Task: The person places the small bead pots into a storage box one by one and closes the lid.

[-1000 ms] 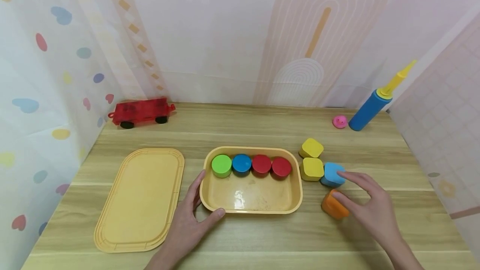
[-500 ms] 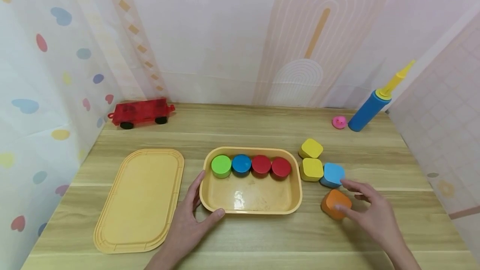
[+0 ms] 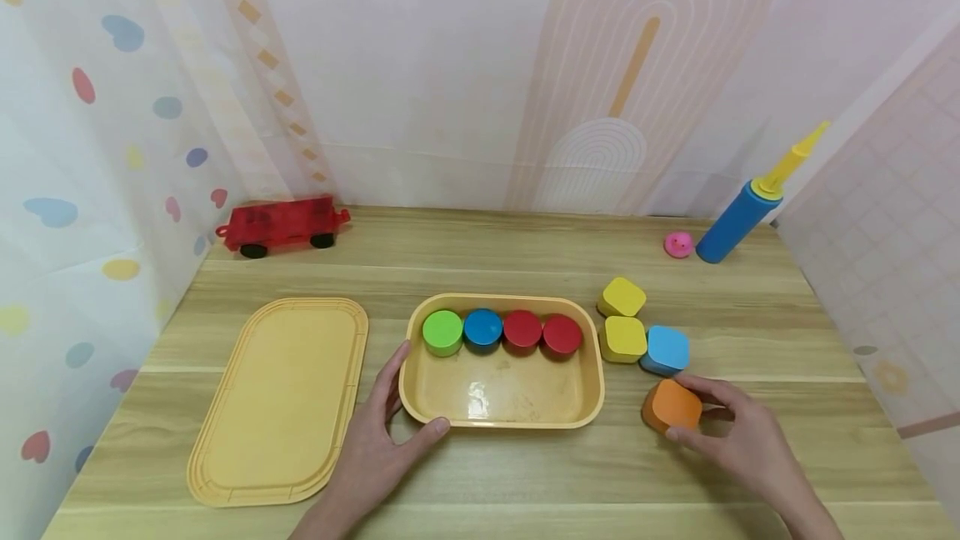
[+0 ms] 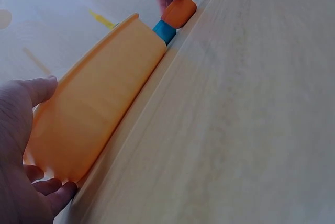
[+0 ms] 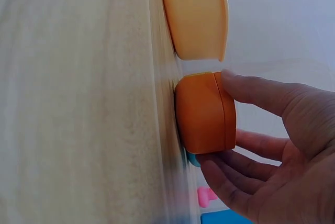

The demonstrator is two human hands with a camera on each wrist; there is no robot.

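Observation:
In the head view a shallow yellow plastic box [image 3: 502,425] holds a row of round pieces along its far side: a green one [image 3: 443,332], a blue one [image 3: 483,330] and two red ones [image 3: 522,332]. My left hand [image 3: 381,438] holds its near left corner, thumb on the rim and fingers at the side. To the right, my right hand [image 3: 738,432] grips an orange rounded-square block [image 3: 672,407] between thumb and fingers. A seam runs round the block [image 5: 204,114] in the right wrist view. Just beyond it lie a light blue block [image 3: 666,349] and two yellow blocks [image 3: 623,338].
A flat yellow lid [image 3: 277,402] lies left of the box. At the back stand a red toy wagon [image 3: 281,225] on the left, and a pink toy duck [image 3: 678,245] with a blue and yellow pump [image 3: 738,222] on the right. Patterned cloth hangs behind.
My right hand has come down from over the light blue block to the orange block, and its fingers have closed round it. The left hand stays at the box.

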